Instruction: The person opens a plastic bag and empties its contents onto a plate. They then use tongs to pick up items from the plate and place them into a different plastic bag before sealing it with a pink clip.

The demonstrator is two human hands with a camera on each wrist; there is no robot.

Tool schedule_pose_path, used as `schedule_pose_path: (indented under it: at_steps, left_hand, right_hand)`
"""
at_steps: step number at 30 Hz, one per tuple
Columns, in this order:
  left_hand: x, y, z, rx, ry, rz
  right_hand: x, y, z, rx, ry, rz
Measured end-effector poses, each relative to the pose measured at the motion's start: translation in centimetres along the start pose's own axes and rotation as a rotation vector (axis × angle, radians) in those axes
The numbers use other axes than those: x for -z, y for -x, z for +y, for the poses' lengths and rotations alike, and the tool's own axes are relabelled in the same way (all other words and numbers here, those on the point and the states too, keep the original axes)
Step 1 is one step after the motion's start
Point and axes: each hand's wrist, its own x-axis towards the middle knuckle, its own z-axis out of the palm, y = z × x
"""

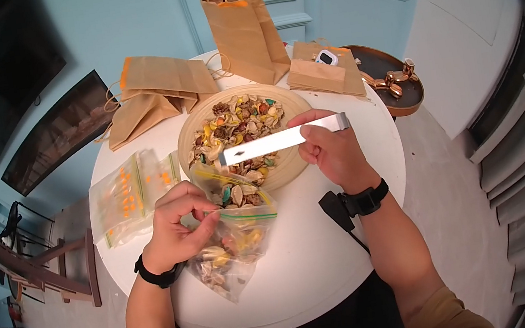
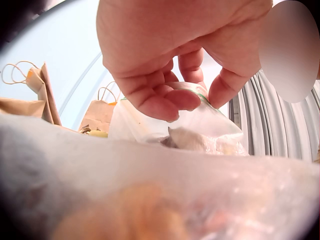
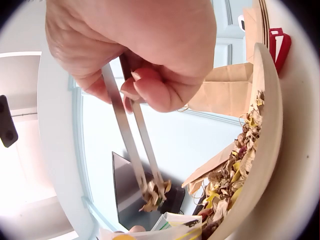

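Note:
My left hand (image 1: 182,231) pinches the top edge of a clear zip bag (image 1: 247,249) between thumb and fingers. Dried petals and yellow pieces show through the plastic, and the bag's mouth gapes toward the plate. In my right hand (image 1: 334,154) is a pair of metal tongs (image 1: 279,142), held level above the bag and the plate. The right wrist view shows a small clump of dried petals (image 3: 157,195) between the tong tips, just above the bag's mouth. Behind the bag sits a round wooden plate (image 1: 302,162) heaped with potpourri (image 1: 246,116), petals and small cones among it.
More zip bags (image 1: 127,192) with orange marks lie flat at the left of the white table (image 1: 368,163). Brown paper bags (image 1: 245,33) stand and lie along the back. A small white device (image 1: 327,57) rests on folded paper bags (image 1: 324,76) at the back right.

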Motion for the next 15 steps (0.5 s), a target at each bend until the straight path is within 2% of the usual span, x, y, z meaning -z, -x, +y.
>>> schedule_pose_path:
  at_steps: [4, 7, 11, 15]
  left_hand:
    - [-0.1, 0.0, 0.6, 0.062, 0.016, 0.004]
    - [0.0, 0.0, 0.6, 0.05, 0.008, -0.002]
    - [0.0, 0.0, 0.7, 0.058, 0.009, 0.008]
    - [0.0, 0.0, 0.6, 0.054, -0.001, 0.0]
  right_hand:
    - [-0.3, 0.3, 0.3, -0.092, 0.209, -0.16]
    - [-1.0, 0.6, 0.2, -0.083, 0.249, -0.234]
    - [0.6, 0.1, 0.3, -0.055, 0.162, -0.109]
    - [1.7, -0.5, 0.4, 0.031, -0.104, 0.06]
